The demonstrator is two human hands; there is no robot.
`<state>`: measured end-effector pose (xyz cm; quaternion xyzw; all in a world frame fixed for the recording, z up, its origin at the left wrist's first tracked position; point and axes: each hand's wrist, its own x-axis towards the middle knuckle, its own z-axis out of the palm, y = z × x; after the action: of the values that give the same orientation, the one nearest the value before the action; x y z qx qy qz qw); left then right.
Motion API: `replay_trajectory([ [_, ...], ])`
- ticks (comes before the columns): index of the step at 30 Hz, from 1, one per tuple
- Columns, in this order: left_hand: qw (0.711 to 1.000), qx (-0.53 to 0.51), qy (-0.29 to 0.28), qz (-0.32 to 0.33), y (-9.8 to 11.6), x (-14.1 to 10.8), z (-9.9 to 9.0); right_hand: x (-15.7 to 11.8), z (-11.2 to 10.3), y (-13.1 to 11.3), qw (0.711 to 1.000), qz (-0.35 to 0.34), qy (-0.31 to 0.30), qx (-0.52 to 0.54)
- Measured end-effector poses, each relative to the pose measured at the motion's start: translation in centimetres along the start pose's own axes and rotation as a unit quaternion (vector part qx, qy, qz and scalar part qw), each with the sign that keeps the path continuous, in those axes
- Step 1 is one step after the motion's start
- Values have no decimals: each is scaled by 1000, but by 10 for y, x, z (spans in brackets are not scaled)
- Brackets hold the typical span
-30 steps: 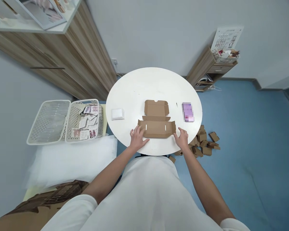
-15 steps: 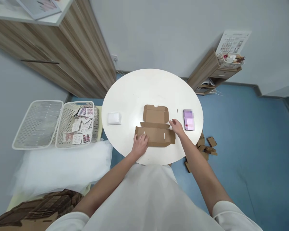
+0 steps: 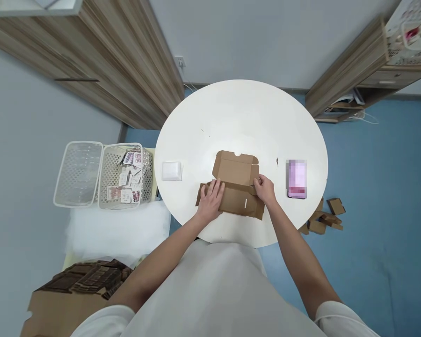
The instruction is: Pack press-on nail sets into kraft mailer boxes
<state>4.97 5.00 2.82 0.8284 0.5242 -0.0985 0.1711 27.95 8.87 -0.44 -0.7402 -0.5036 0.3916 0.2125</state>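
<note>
A brown cardboard mailer box (image 3: 236, 171), partly unfolded, lies on the white round table (image 3: 242, 112) in front of me. Its notched lid panel points away from me, and a slot shows in the nearer panel. My left hand (image 3: 211, 202) rests over the near left part, fingers stretched out and pressing on the board. At the right side, my right hand (image 3: 264, 188) pinches the flap by the fold between the two panels. The fingertips of that hand are partly hidden.
A white packet (image 3: 171, 171) lies on the table's left, a blurred pink rectangular item (image 3: 296, 179) on its right. White baskets (image 3: 146, 187) with printed cards stand at left, above white sheets (image 3: 119, 229) and stacked cardboard (image 3: 63, 309). Small brown boxes (image 3: 336, 206) lie on the floor.
My left hand has moved up and flattened over the panel. My right hand has closed on the box's right flap. The view has shifted a little.
</note>
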Motion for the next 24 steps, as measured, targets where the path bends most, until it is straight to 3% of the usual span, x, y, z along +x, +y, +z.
replay_trajectory([
  [9, 999, 4, 23, 46, -3, -3, 6, -28, 3, -9, 997, -8, -44, -64],
  [12, 998, 5, 31, 52, -6, -11, 9, -52, 7, -12, 991, -45, 14, -125],
  [14, 998, 7, 30, 57, -8, -19, 11, -73, 11, -12, 974, -104, 56, -191],
  [17, 997, 8, 34, 70, -12, -32, 17, -103, 20, -9, 930, -222, -17, -291],
  [19, 996, 9, 46, 81, -14, -40, 21, -115, 29, -6, 900, -261, -82, -339],
  [24, 995, 0, 86, 56, -21, -57, 27, -120, 48, -1, 884, -234, -104, -392],
])
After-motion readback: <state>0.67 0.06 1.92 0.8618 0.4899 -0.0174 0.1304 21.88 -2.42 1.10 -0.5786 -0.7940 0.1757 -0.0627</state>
